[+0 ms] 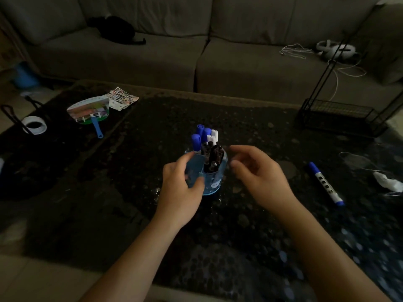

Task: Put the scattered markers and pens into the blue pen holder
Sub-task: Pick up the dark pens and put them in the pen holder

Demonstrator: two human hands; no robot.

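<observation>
My left hand [182, 182] grips the blue holder [214, 182], already crowded with pens, mid-table; my empty, loosely open right hand [257, 171] hovers beside it, and reaching for the stray marker [326, 183] could tip it.

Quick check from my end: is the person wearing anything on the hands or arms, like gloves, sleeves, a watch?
Nothing visible. The left hand and right hand are bare, without gloves or rings that I can make out, and both forearms are uncovered down to the frame edge. No watch or wristband shows, though the light is dim.
</observation>
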